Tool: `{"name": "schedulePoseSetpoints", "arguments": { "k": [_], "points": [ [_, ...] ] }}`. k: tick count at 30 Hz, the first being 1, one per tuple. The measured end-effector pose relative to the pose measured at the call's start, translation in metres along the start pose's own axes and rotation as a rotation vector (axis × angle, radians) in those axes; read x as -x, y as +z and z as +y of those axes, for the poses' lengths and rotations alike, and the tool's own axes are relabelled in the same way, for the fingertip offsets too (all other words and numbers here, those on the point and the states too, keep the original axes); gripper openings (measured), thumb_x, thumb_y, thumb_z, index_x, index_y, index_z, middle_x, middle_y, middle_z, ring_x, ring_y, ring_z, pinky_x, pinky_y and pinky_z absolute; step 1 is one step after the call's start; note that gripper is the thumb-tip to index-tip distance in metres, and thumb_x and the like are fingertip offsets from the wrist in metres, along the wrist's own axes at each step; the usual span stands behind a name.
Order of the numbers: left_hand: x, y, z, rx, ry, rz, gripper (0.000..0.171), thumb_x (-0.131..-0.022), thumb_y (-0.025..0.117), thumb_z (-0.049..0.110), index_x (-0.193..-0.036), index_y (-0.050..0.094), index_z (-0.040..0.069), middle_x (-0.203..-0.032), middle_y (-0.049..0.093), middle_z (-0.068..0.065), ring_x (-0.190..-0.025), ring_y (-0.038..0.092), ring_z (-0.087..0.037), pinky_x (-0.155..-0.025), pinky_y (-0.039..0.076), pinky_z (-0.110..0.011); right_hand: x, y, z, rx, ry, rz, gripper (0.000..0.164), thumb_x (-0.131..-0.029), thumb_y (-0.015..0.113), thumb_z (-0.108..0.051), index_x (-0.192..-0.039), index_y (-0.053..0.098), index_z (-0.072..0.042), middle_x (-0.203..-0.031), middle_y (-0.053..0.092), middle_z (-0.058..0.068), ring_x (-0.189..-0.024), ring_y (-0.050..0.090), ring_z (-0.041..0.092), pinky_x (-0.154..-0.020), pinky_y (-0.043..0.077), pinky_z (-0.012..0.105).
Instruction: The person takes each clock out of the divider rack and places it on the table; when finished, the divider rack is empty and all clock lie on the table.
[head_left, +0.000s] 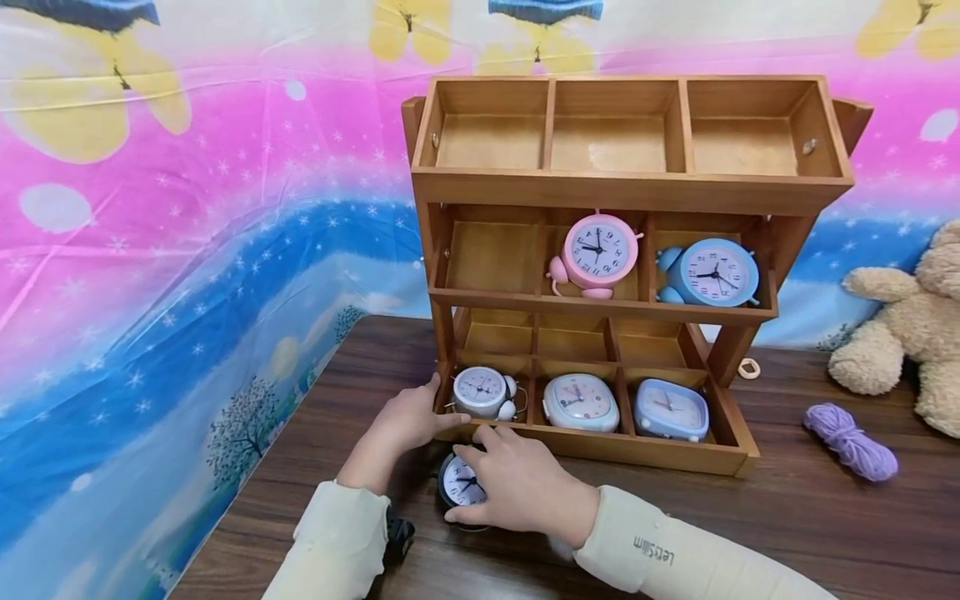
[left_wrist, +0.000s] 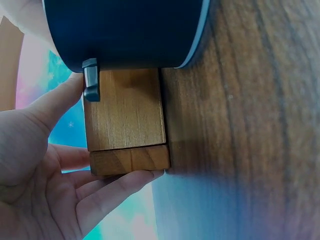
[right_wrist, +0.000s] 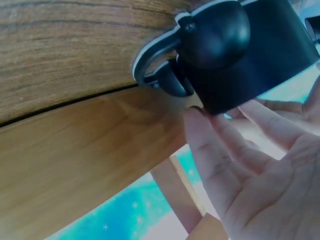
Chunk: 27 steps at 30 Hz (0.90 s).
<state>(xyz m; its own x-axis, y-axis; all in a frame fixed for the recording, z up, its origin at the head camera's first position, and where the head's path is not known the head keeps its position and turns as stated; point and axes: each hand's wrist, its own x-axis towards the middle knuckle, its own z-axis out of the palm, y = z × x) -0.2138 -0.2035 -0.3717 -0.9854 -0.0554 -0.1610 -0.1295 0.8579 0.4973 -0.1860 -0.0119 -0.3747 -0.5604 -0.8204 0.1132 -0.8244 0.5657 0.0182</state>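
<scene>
A black twin-bell alarm clock (head_left: 460, 481) with a white dial lies face up on the table in front of the three-tier wooden shelf (head_left: 645, 450). Over it reaches my right hand (head_left: 521, 479), thumb on the near side and fingertips on the far side, against the shelf's front. My left hand (head_left: 401, 425) grips the shelf's bottom left corner, its thumb along the front edge. In the left wrist view, the fingers (left_wrist: 120, 192) go round the wooden end. The bottom tier holds a white twin-bell clock (head_left: 480, 392), a white rounded clock (head_left: 581, 402) and a light-blue clock (head_left: 671, 408).
A pink alarm clock (head_left: 600, 250) and a blue one (head_left: 716, 273) sit in the middle tier. To the right lie purple yarn (head_left: 851, 442), a small wooden ring (head_left: 748, 368) and a teddy bear (head_left: 907, 325). A patterned cloth (head_left: 225, 208) hangs behind.
</scene>
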Motion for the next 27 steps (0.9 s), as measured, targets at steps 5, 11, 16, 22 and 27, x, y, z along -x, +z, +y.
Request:
{"name": "schedulePoseSetpoints", "arguments": {
  "k": [5, 11, 16, 22, 27],
  "points": [
    [0.000, -0.001, 0.000, -0.018, 0.005, -0.003, 0.087, -0.093, 0.068, 0.044, -0.155, 0.026, -0.001, -0.143, 0.050, -0.027, -0.122, 0.056, -0.041, -0.098, 0.046, -0.055, 0.000, -0.014, 0.007, -0.031, 0.006, 0.070, 0.067, -0.090, 0.057, -0.068, -0.134, 0.065, -0.018, -0.121, 0.063, 0.003, -0.106, 0.063, 0.020, -0.078, 0.056, 0.037],
    [0.001, -0.001, 0.000, -0.010, 0.010, -0.004, 0.089, -0.093, 0.068, 0.045, -0.156, 0.025, 0.000, -0.143, 0.049, -0.027, -0.123, 0.055, -0.042, -0.099, 0.045, -0.055, -0.005, -0.037, 0.024, -0.077, 0.067, 0.206, 0.059, -0.093, 0.058, -0.061, -0.133, 0.065, -0.018, -0.126, 0.062, 0.004, -0.113, 0.060, 0.021, -0.084, 0.055, 0.041],
    [0.002, -0.002, 0.000, 0.005, 0.012, -0.005, 0.089, -0.092, 0.069, 0.044, -0.156, 0.025, 0.000, -0.143, 0.050, -0.027, -0.124, 0.054, -0.042, -0.100, 0.044, -0.056, -0.006, -0.059, 0.042, -0.065, 0.117, 0.348, 0.057, -0.092, 0.065, -0.054, -0.135, 0.064, -0.017, -0.131, 0.059, 0.005, -0.119, 0.055, 0.023, -0.090, 0.053, 0.043],
    [0.002, -0.002, 0.000, 0.005, 0.003, -0.004, 0.090, -0.092, 0.069, 0.045, -0.156, 0.025, 0.000, -0.145, 0.047, -0.027, -0.127, 0.051, -0.043, -0.101, 0.043, -0.056, -0.009, -0.088, 0.068, -0.016, 0.158, 0.477, 0.057, -0.093, 0.066, -0.047, -0.138, 0.061, -0.013, -0.141, 0.051, 0.011, -0.131, 0.043, 0.032, -0.103, 0.041, 0.053],
    [0.001, -0.002, 0.000, 0.003, 0.010, -0.001, 0.089, -0.092, 0.069, 0.045, -0.156, 0.026, 0.001, -0.145, 0.048, -0.027, -0.126, 0.052, -0.042, -0.102, 0.043, -0.055, -0.010, -0.107, 0.092, 0.011, 0.227, 0.571, 0.054, -0.093, 0.066, -0.044, -0.137, 0.061, -0.014, -0.142, 0.050, 0.013, -0.133, 0.040, 0.034, -0.101, 0.038, 0.055]
  ]
}}
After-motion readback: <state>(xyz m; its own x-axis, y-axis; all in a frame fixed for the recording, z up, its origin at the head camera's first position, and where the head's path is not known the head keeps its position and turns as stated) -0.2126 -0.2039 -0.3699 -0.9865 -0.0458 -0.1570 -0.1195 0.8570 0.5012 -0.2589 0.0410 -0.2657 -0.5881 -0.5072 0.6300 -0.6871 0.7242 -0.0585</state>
